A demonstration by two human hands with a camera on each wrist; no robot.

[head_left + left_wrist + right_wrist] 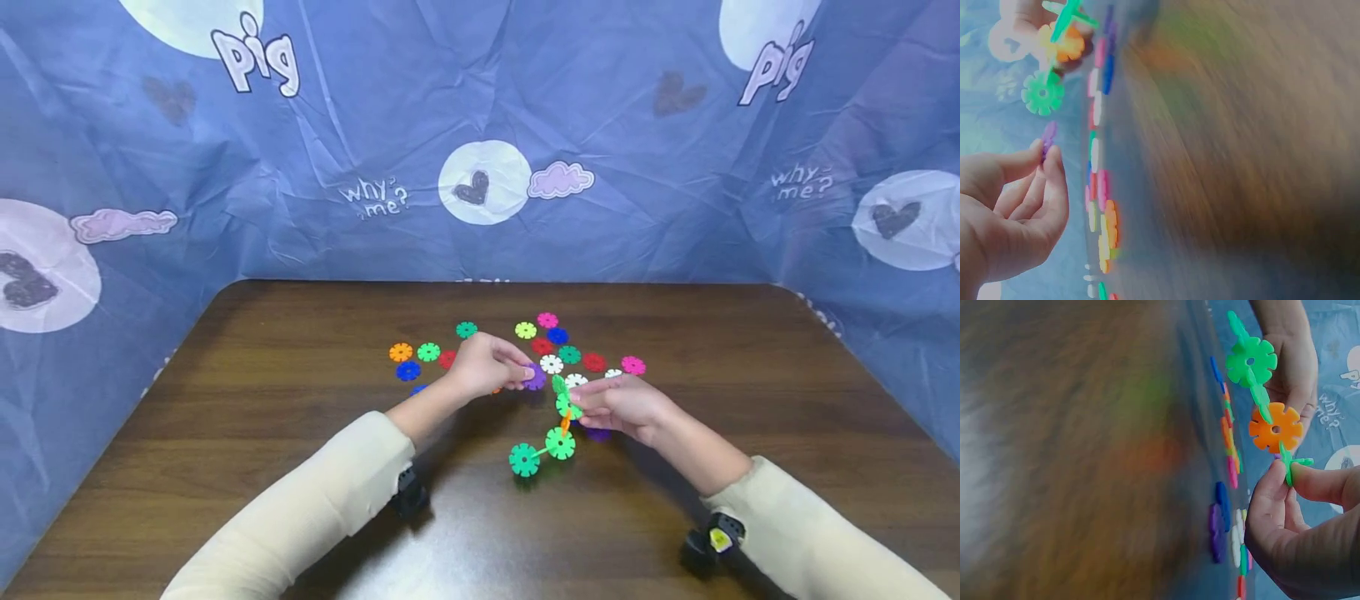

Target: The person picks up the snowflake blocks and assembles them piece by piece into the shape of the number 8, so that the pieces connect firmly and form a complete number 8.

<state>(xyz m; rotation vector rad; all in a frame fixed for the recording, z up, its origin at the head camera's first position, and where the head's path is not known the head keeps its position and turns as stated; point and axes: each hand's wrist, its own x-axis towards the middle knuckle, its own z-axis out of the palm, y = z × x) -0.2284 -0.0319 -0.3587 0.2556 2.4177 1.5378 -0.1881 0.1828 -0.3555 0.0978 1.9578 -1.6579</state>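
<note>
Between left thumb and fingertips, my left hand (486, 367) pinches a purple notched disc (534, 377), held edge-on in the left wrist view. My right hand (628, 407) grips a chain of interlocked notched discs by a green disc (567, 406) near its upper end. Below that, the chain runs through an orange disc (1275, 428) and a light green disc (560, 443) to a teal-green disc (524, 460) at its lower end. The purple disc is close beside the chain's upper green disc (1042, 93), with a small gap between them.
Loose notched discs lie flat on the brown wooden table (300, 333) behind the hands, among them an orange disc (401, 352), a white disc (551, 364) and a pink disc (633, 365). A purple disc (598, 435) lies below the right hand. Blue printed cloth (412, 125) hangs behind.
</note>
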